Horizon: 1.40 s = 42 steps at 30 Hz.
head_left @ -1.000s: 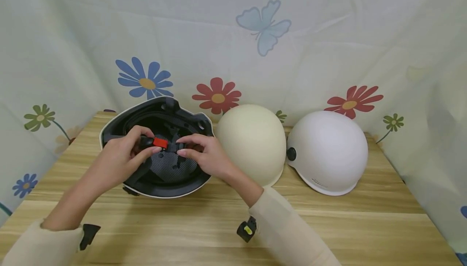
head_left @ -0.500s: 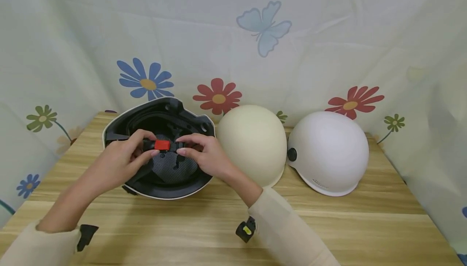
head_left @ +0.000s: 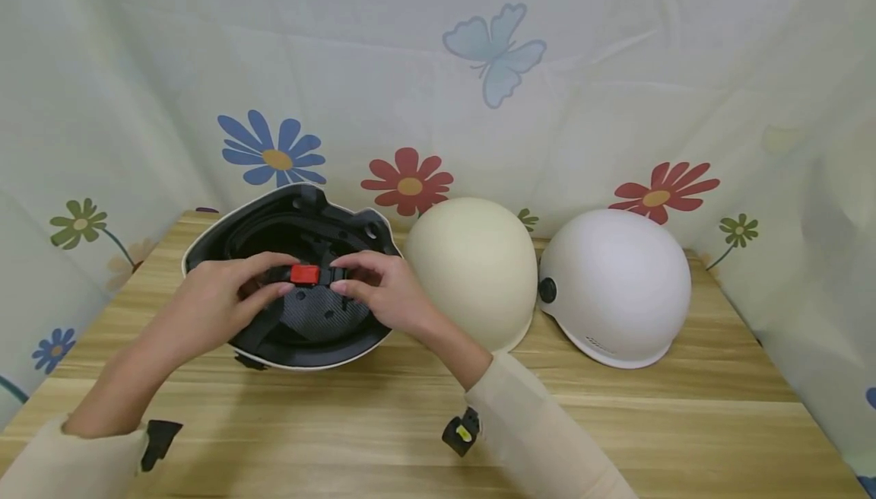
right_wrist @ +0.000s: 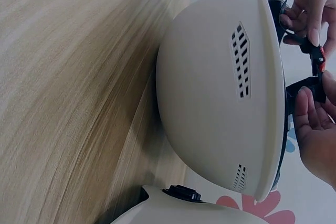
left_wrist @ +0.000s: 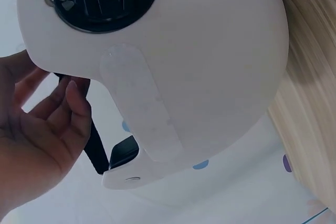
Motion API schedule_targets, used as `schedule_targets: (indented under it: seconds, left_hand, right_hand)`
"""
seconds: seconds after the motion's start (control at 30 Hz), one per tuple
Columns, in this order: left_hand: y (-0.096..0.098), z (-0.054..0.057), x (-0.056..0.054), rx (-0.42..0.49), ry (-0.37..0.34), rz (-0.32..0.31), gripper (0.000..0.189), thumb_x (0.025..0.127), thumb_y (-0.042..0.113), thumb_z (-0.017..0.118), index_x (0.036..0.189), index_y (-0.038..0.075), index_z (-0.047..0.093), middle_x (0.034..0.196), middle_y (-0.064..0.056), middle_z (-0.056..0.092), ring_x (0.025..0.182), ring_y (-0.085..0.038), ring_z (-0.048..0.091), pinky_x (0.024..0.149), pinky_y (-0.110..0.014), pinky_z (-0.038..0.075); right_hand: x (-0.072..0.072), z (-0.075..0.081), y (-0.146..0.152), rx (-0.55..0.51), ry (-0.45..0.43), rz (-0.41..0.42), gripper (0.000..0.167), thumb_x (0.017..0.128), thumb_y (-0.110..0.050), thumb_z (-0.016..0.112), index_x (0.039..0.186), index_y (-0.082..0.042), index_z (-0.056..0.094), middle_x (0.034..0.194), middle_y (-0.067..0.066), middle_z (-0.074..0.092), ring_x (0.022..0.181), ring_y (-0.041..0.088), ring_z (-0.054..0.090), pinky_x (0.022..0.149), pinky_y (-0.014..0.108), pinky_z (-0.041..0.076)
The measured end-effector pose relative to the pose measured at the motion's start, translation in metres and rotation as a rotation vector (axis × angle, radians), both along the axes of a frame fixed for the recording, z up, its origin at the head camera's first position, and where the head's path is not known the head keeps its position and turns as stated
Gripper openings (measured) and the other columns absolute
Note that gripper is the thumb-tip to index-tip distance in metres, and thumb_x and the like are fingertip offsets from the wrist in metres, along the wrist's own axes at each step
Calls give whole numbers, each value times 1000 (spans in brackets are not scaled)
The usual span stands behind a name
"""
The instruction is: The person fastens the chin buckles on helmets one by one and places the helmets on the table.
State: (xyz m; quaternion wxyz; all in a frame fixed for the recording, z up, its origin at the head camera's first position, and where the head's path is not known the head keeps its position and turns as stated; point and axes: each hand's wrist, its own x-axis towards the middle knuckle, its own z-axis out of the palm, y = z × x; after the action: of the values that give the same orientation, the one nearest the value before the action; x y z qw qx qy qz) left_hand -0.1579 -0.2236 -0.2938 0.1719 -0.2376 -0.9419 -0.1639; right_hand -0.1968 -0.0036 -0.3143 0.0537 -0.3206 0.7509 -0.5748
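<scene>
An upturned helmet [head_left: 280,354] with a white shell and black lining rests on the table at the left in the head view. Over its opening, my left hand [head_left: 229,297] pinches the chin strap's black end beside the red tab of a buckle [head_left: 304,274]. From the other side, my right hand [head_left: 386,290] pinches the black strap end at the buckle with thumb and forefinger. In the right wrist view the buckle [right_wrist: 317,59] spans between both hands' fingertips. The left wrist view shows the shell [left_wrist: 220,66] and my left hand [left_wrist: 47,124] by the black strap [left_wrist: 95,148].
A cream helmet [head_left: 472,271] stands dome up just right of the upturned one. Beside it is a white helmet [head_left: 619,286] with a black round fitting. All are on a wooden table [head_left: 356,438], with a flower-printed curtain [head_left: 616,65] behind.
The upturned helmet has tipped slightly and shifted left. The red tab has moved a little right, closer to my right fingers; the left fingers are lower and flatter. The right hand stays nearly still.
</scene>
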Motion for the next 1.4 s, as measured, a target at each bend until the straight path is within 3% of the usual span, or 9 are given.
schedule_targets:
  seconds: [0.17, 0.3, 0.67, 0.97, 1.13, 1.23, 1.4]
  left_hand:
    - [3, 0, 1, -6, 62, 41, 32, 77, 16, 73, 107, 8, 66, 73, -1, 59, 60, -13, 49, 53, -31, 41]
    - [4, 0, 3, 7, 74, 52, 34, 75, 15, 75, 106, 7, 66, 78, -6, 56, 63, -17, 48, 53, -31, 40]
    - [3, 4, 1, 3, 85, 30, 40, 71, 10, 77, 107, 2, 62, 70, -3, 59, 59, -13, 50, 51, -31, 43]
    - [6, 5, 5, -2, 138, 85, 35, 69, 12, 79, 100, 4, 68, 76, -10, 53, 57, -18, 45, 47, -28, 36]
    - [8, 3, 5, 32, 152, 74, 37, 66, 7, 81, 100, 3, 67, 82, -13, 48, 59, -18, 51, 46, -27, 39]
    - [8, 3, 5, 54, 159, 62, 42, 65, 4, 81, 104, 4, 65, 79, -11, 48, 60, -18, 51, 46, -26, 39]
    - [7, 5, 5, 32, 148, 62, 43, 67, 7, 80, 107, 6, 64, 73, -6, 50, 59, -17, 48, 47, -28, 37]
  right_hand:
    - [-9, -13, -3, 6, -1, -3, 27, 84, -7, 64, 111, -2, 63, 84, 8, 60, 68, 12, 56, 64, 20, 49]
    - [-10, -15, -4, 1, -6, 2, 27, 84, -7, 65, 110, -2, 63, 81, 6, 60, 70, 17, 58, 66, 22, 50]
    - [-10, -16, -6, -36, 5, 25, 27, 83, -3, 65, 110, 1, 62, 81, 10, 60, 70, 24, 60, 66, 23, 51]
    - [-9, -15, -8, -49, -29, 36, 27, 84, -3, 63, 111, 2, 61, 85, 13, 61, 67, 10, 59, 70, 26, 52]
    - [-1, -4, -6, -46, -42, 40, 27, 84, 2, 61, 110, 6, 60, 86, 19, 60, 66, 9, 57, 74, 37, 52]
    - [7, 7, -4, -46, -43, 37, 25, 84, 5, 60, 109, 9, 59, 85, 21, 59, 65, 8, 56, 73, 37, 52]
    - [9, 11, -3, -41, -40, 34, 26, 84, 4, 60, 109, 9, 59, 84, 22, 60, 65, 7, 57, 71, 28, 52]
